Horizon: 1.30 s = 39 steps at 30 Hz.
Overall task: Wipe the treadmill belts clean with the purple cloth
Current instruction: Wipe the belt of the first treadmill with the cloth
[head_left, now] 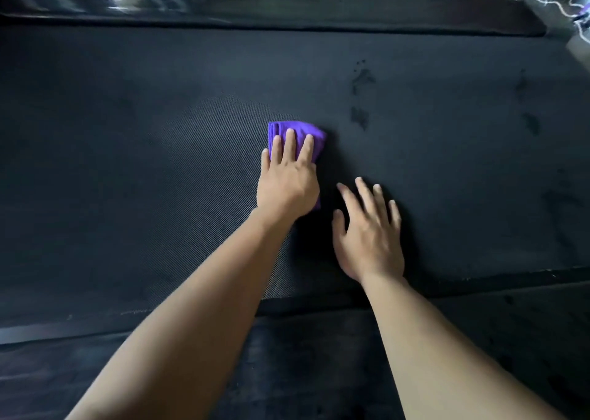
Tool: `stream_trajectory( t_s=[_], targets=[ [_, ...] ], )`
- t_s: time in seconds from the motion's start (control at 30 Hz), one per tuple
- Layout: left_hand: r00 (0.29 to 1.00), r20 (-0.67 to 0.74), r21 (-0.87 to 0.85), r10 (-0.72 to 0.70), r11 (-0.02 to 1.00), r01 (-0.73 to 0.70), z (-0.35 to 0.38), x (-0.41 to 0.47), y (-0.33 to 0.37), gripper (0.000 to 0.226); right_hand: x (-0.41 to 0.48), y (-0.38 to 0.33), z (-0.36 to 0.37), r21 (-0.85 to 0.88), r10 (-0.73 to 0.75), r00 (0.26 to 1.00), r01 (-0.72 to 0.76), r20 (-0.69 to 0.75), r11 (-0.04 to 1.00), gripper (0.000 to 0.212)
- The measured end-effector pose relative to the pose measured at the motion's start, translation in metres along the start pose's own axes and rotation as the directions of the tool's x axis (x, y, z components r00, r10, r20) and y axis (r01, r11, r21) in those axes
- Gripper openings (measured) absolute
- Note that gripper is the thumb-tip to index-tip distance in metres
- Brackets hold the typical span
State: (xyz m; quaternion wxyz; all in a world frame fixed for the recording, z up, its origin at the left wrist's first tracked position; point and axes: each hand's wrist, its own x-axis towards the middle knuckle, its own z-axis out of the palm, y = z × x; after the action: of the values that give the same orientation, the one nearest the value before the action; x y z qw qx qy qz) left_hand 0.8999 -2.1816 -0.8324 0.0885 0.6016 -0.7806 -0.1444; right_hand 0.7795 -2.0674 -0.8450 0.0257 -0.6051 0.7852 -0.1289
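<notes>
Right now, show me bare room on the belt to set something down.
The belt left of the cloth, out to the far rail, is bare. So is the stretch right of the right hand, smudged. Crowded: the middle, where the left hand presses the cloth.

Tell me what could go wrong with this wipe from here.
The left hand only presses the purple cloth flat, with no grip, so it may bunch or slip out.
Dark smudges on the treadmill belt lie right of the cloth and could be missed.
The bare right hand, spread on or just above the belt, may leave prints.
</notes>
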Motion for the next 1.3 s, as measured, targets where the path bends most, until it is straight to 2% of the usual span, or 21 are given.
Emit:
stream_trajectory(
  t_s=[0.33,0.47,0.73,0.97,1.03,1.13,1.3],
  targets=[
    [0.997,-0.031,0.030,0.076,0.997,-0.076,0.003,-0.130,-0.003,0.057,0.000,0.000,0.000,0.003,0.006,1.000,-0.006,0.001,1.000,0.054],
    [0.999,-0.002,0.014,0.054,0.998,-0.054,0.002,-0.119,-0.002,0.059,0.000,0.000,0.001,-0.005,-0.001,1.000,0.001,0.002,1.000,0.053],
    [1.000,0.008,0.020,-0.016,1.000,0.016,0.001,-0.032,0.007,0.060,0.002,0.000,0.001,-0.008,0.010,1.000,-0.009,0.014,1.000,0.054],
    [0.998,-0.009,0.043,0.068,0.997,-0.067,-0.009,-0.113,-0.030,0.059,0.000,0.000,0.001,-0.012,0.005,1.000,-0.005,0.001,1.000,0.053],
    [0.999,0.004,0.042,0.032,0.999,-0.032,-0.019,-0.138,-0.057,0.060,0.000,-0.001,0.001,-0.012,0.006,1.000,-0.006,-0.002,1.000,0.054],
    [0.994,-0.020,0.021,-0.105,0.994,0.105,-0.035,-0.148,-0.103,0.062,0.000,-0.001,0.001,-0.003,0.007,1.000,-0.007,-0.003,1.000,0.054],
    [0.947,-0.119,0.002,-0.299,0.953,0.302,-0.045,-0.093,-0.137,0.055,-0.001,-0.001,0.003,-0.002,0.002,1.000,-0.002,-0.023,1.000,0.053]
  ],
)
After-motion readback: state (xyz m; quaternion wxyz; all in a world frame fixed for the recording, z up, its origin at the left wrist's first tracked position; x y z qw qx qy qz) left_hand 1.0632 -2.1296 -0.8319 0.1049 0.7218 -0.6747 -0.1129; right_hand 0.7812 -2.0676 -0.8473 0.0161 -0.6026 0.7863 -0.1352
